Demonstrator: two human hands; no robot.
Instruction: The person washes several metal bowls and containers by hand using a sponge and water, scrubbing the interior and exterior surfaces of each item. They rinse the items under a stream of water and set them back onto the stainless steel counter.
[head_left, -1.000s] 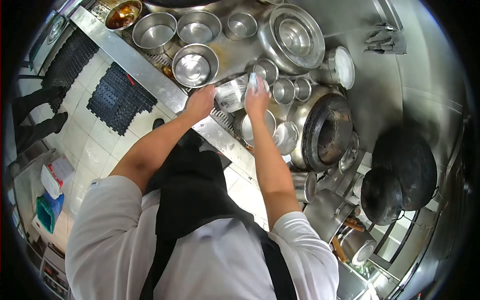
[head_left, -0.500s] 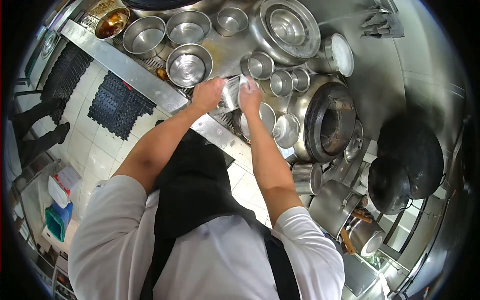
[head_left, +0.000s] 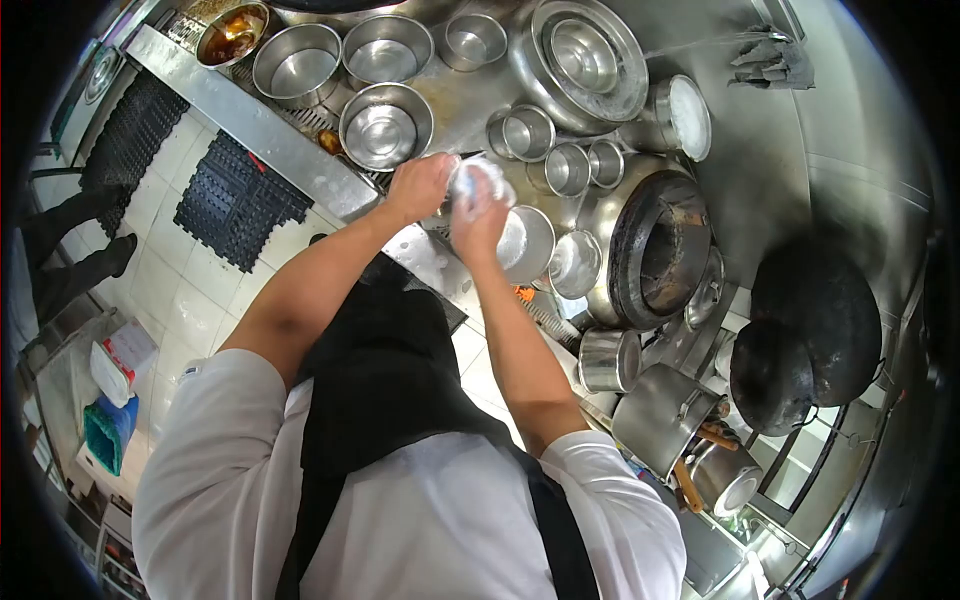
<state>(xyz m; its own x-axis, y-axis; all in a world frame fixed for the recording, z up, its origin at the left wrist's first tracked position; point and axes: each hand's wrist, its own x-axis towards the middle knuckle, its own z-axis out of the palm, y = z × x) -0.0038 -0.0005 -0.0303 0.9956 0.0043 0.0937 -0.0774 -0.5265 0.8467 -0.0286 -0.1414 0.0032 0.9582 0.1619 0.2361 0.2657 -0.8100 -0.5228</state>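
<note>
My left hand (head_left: 421, 188) is closed at the edge of a shiny metal piece, now mostly hidden behind my hands, so its kind cannot be made out. Pressed against it is a white, sudsy cloth or scrubber (head_left: 481, 179), gripped by my right hand (head_left: 479, 222). Just beyond my left hand stands a round steel pot (head_left: 385, 128). Right of my right hand are a foamy steel pot (head_left: 525, 245) and a smaller steel bowl (head_left: 575, 264).
Several steel pots, including an open one (head_left: 297, 64), crowd the counter. A blackened wok ring (head_left: 665, 245) sits at right, near dark woks (head_left: 810, 330). A pot of brown sauce (head_left: 232, 36) stands far left. Another person's legs (head_left: 75, 240) show at left, beside floor mats (head_left: 243, 207).
My right hand has moved left and toward me with the white cloth or scrubber, over the metal piece, which showed between my hands before. My left hand has barely moved.
</note>
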